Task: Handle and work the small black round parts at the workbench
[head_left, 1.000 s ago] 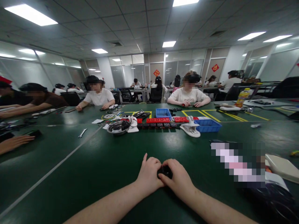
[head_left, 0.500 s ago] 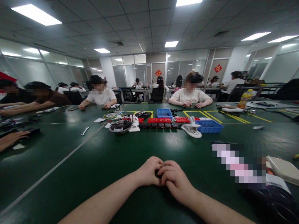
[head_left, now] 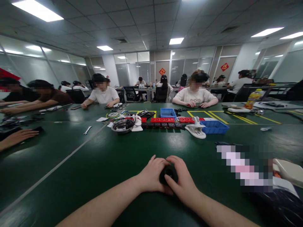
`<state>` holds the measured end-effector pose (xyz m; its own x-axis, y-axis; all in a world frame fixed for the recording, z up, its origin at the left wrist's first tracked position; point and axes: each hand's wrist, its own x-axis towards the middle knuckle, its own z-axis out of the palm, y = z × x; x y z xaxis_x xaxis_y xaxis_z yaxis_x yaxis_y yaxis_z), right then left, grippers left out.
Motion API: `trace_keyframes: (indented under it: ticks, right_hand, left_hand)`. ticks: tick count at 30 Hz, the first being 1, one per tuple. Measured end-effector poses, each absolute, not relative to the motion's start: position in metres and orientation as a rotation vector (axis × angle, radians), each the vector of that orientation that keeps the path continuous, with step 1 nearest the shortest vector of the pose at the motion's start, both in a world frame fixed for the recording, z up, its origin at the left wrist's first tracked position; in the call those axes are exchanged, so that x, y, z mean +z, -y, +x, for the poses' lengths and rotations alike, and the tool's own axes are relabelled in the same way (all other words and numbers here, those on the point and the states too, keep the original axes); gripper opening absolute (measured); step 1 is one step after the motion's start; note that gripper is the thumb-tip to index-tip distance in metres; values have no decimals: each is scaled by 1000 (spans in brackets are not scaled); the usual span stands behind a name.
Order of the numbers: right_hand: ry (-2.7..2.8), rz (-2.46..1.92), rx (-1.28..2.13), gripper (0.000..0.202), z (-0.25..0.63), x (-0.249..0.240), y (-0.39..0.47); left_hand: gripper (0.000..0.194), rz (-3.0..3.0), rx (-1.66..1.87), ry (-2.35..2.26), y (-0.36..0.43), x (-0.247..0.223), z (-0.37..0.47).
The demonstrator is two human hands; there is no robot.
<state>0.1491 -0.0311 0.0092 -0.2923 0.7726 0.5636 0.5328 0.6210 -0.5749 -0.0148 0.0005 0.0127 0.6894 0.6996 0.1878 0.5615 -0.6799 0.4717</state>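
Note:
Between my two hands is a small black round object (head_left: 172, 180) with a darker hollow in its middle; it resembles a roll of tape, but I cannot tell for certain. My left hand (head_left: 152, 174) curls around its left side, with the thumb low in front. From the right, my right hand (head_left: 184, 179) closes on it, fingers over the far side and thumb across the near face. Both hands rest at the green table (head_left: 106, 176), and part of the object is hidden by the fingers.
Ahead lie a red-and-black power strip row (head_left: 163, 123), a metal bowl of cables (head_left: 121, 127), white clamps (head_left: 196, 129) and a blue tray (head_left: 214, 127). A wrench (head_left: 87, 130) lies left. A pale box (head_left: 290, 171) is at right. A co-worker's hand (head_left: 22, 135) is far left.
My right hand has opened up and shifted upward and right, its thumb now across the black object. More of the object shows, where the fingers covered it. The left hand has hardly moved.

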Motion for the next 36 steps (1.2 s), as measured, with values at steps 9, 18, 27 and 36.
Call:
trace_keyframes:
  ticks: [9,18,27,36]
  right_hand:
    - [1933,-1249,372,26,147,7,29]
    - [2027,-1288,446,12,144,16,28]
    - [2160,-909,404,28,144,20,35]
    - [2215,-776,384,26,144,22,41]
  left_hand:
    - [52,2529,639,-1309,11,14,-4]
    - [33,2568,602,-1295,7,6,-5]
    - [26,2549,588,-869,-10,4,-15]
    - [34,2602,539,-811,-12,0,-18]
